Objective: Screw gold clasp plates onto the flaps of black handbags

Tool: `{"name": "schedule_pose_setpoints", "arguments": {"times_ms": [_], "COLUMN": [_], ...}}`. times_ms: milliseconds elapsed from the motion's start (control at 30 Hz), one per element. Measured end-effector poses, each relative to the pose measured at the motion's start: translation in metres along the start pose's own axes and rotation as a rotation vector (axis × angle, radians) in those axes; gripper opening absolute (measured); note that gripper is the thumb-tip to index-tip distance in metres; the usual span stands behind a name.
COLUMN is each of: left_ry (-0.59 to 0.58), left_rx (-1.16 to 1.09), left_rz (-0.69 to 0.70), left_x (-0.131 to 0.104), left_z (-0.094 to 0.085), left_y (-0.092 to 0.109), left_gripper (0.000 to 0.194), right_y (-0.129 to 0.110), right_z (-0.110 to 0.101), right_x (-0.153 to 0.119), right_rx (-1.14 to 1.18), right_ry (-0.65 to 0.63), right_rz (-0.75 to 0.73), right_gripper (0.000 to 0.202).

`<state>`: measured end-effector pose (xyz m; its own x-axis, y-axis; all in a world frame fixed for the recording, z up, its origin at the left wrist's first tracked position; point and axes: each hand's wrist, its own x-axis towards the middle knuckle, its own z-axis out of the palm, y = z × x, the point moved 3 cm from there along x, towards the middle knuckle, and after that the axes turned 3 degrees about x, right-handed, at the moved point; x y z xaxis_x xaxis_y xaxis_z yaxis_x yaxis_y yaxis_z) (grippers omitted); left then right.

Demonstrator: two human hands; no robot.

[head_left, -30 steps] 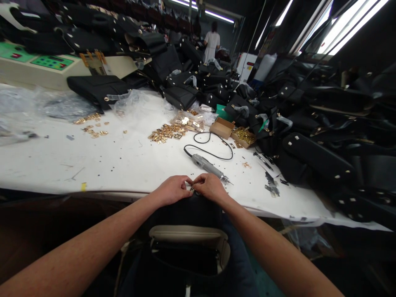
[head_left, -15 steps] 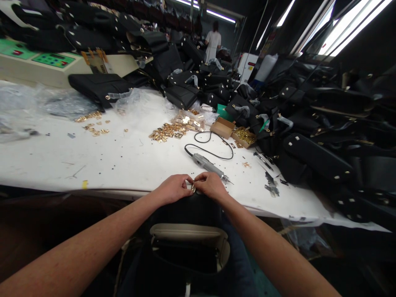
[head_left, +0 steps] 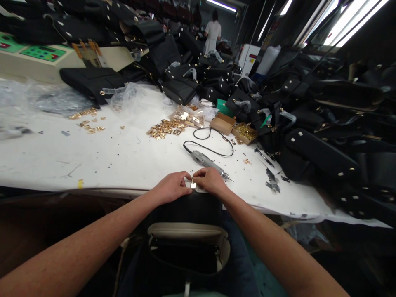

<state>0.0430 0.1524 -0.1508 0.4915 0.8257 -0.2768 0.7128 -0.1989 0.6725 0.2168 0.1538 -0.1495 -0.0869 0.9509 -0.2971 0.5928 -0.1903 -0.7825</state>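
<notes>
A small shiny gold-toned metal fitting [head_left: 193,185] is at the far edge of a black bag [head_left: 188,209], between my two hands. My left hand [head_left: 175,186] has its thumb and forefinger curled at the fitting's left side. From the right, the fingers of my right hand [head_left: 210,180] pinch at its top; the exact contact is partly hidden. The bag rests against my lap and the table edge, its cream-lined mouth gaping toward me. Just beyond my right hand lies a grey electric screwdriver [head_left: 206,161] with its bit pointing right.
On the white table [head_left: 123,165] lie piles of gold fittings [head_left: 165,128], an open cardboard box [head_left: 222,123] and a box of small brass pieces [head_left: 245,133]. Black bags [head_left: 321,154] are heaped behind and right. A person [head_left: 213,35] stands in the background.
The metal fitting has turned, so its flat bright face now shows between my fingers. My hands have stayed nearly in place, and the view has shifted slightly.
</notes>
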Motion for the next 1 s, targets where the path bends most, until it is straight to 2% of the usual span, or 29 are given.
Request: {"name": "schedule_pose_setpoints", "arguments": {"times_ms": [167, 400, 600, 700, 833, 1000], "left_ry": [0.003, -0.009, 0.038, 0.054, 0.054, 0.041], "left_rx": [-0.002, 0.012, 0.098, 0.117, 0.124, 0.108], "left_rz": [-0.003, -0.017, -0.051, -0.061, -0.064, -0.078], "left_x": [0.0, 0.001, 0.002, 0.002, 0.002, 0.002], "left_z": [0.001, 0.001, 0.0, 0.0, 0.0, -0.001], "left_y": [-0.001, -0.001, 0.005, 0.007, 0.008, 0.009], "left_gripper": [0.034, 0.033, 0.032, 0.031, 0.027, 0.025], "right_y": [0.001, -0.004, -0.005, -0.004, 0.0, 0.006], "right_z": [0.0, 0.003, 0.002, -0.001, -0.005, -0.005], "right_x": [-0.002, -0.004, -0.004, -0.002, 0.001, 0.006], "right_rx": [-0.025, -0.161, -0.169, -0.109, 0.054, 0.178], "right_ry": [-0.006, 0.07, 0.081, 0.018, -0.135, -0.19], "right_rz": [0.009, -0.06, -0.057, -0.06, -0.005, 0.067], "right_gripper": [0.017, 0.013, 0.012, 0.014, 0.02, 0.016]}}
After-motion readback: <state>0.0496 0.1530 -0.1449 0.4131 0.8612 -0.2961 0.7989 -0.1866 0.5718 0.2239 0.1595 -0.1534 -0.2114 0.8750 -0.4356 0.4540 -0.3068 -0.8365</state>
